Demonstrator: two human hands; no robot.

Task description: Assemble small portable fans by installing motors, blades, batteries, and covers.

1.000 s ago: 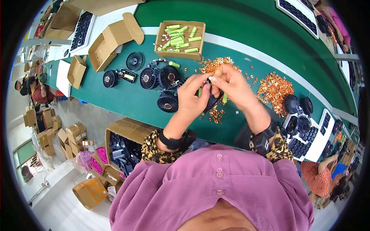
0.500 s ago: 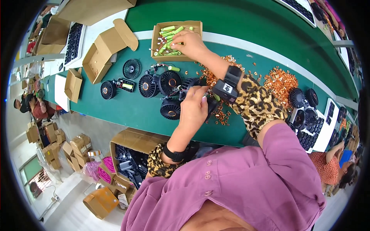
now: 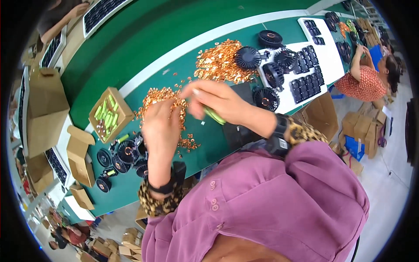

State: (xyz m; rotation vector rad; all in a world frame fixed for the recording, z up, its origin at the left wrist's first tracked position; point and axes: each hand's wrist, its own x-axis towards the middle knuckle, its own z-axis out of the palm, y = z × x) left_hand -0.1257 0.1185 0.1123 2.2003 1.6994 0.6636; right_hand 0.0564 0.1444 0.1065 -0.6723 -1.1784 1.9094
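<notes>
Evidently, the right hand point(image 3: 222, 102) is grasping a glossy bright green cylinder point(image 3: 214, 116) beneath its curled lower fingers, above the flat green tabletop point(image 3: 205, 142). Its thumb and forefinger are blurring, so I cannot tell whether they are pinching anything. The left hand point(image 3: 161, 126) is hovering over or touching a loose pile of small, shiny copper-orange metal pieces point(image 3: 150, 97), fingers bending downward; whether they are gripping one, I cannot tell. More green cylinders are lying in an open brown cardboard box point(image 3: 122, 125) to the left. Working well here probably means supporting the cylinder lightly, tucking it clear of the loose metal, and leaving both sets of fingertips free for separating single pieces.
</notes>
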